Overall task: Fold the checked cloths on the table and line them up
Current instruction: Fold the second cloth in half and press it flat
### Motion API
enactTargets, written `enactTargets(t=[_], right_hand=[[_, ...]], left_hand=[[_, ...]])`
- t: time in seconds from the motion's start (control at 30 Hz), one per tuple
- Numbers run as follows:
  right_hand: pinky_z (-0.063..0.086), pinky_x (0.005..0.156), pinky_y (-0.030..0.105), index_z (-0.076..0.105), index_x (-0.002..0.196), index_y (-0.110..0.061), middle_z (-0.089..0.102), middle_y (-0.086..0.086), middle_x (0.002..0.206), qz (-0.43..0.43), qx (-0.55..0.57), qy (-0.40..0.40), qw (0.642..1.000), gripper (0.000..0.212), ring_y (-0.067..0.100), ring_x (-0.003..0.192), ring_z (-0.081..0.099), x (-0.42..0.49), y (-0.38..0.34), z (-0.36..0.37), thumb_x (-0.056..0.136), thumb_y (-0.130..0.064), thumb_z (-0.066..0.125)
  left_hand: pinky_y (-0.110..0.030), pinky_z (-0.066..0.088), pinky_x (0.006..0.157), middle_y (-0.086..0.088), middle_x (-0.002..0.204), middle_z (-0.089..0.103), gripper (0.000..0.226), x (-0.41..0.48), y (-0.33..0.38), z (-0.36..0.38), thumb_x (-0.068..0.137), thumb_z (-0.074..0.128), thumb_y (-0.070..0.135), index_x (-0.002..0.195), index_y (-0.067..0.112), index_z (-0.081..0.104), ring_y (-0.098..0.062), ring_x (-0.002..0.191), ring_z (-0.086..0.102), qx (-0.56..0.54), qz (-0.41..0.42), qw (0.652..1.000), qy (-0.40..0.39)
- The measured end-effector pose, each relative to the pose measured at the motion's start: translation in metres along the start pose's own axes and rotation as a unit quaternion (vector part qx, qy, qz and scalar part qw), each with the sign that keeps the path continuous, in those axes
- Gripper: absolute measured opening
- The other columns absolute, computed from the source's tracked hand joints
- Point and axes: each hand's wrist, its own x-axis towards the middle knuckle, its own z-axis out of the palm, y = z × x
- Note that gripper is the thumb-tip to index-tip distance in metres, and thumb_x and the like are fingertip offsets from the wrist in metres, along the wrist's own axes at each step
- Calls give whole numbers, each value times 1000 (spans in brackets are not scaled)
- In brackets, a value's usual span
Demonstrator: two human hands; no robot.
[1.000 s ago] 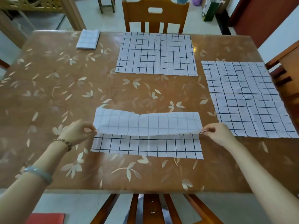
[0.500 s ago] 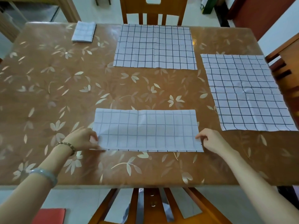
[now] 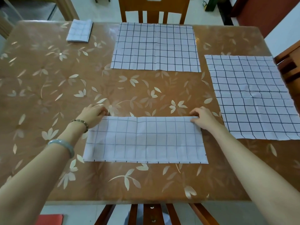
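A white checked cloth (image 3: 146, 140), folded in half into a long strip, lies near the table's front edge. My left hand (image 3: 93, 113) pinches its far left corner and my right hand (image 3: 203, 117) pinches its far right corner, both at the folded far edge. An unfolded checked cloth (image 3: 155, 46) lies flat at the far middle. Another unfolded one (image 3: 253, 96) lies at the right. A small folded checked cloth (image 3: 80, 30) sits at the far left corner.
The brown table (image 3: 48, 88) has a glossy leaf-patterned cover. Wooden chairs stand at the far side (image 3: 154, 7), the near side (image 3: 151, 213) and the right (image 3: 290, 62). A red item (image 3: 48, 219) lies on the floor at lower left.
The far half of the near cloth came down onto the near half, making a strip. Both hands then moved from the near corners up to the far corners at the fold.
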Motion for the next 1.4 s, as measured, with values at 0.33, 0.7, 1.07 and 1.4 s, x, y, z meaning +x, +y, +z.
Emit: enactTargets(t=[0.33, 0.7, 1.07, 1.4], right_hand=[[35, 65, 27, 65, 81, -19, 52, 2, 91, 33, -4, -2, 999, 7, 19, 81, 51, 10, 4, -1, 81, -19, 71], [35, 61, 25, 64, 95, -17, 54, 3, 94, 53, -1, -10, 999, 15, 23, 91, 52, -1, 2, -9, 81, -15, 67], [13, 115, 48, 46, 137, -1, 36, 21, 148, -203, -92, 82, 971, 50, 36, 140, 29, -55, -115, 126, 89, -14, 37], [-7, 117, 37, 9, 152, -14, 3, 7, 160, -112, -162, 59, 979, 68, 21, 148, -2, -44, -41, 107, 95, -50, 3]], left_hand=[[-30, 37, 74, 1, 85, 59, 16, 0, -13, -3, 94, 56, 18, 91, 5, 66, -22, 83, 56, -91, -12, 994, -54], [-41, 40, 88, -9, 105, 61, 16, -3, -17, 14, 89, 61, 28, 95, 13, 63, -35, 106, 52, -54, -46, 997, 28], [-42, 11, 116, -15, 149, 39, 56, -41, 120, 106, 96, 25, 29, 143, 2, 36, -30, 139, 33, 23, 93, 990, 100], [-39, -10, 117, 3, 159, -3, 76, -41, 110, 126, 90, 7, 63, 153, 22, 1, -16, 147, -5, 26, -30, 996, 77]])
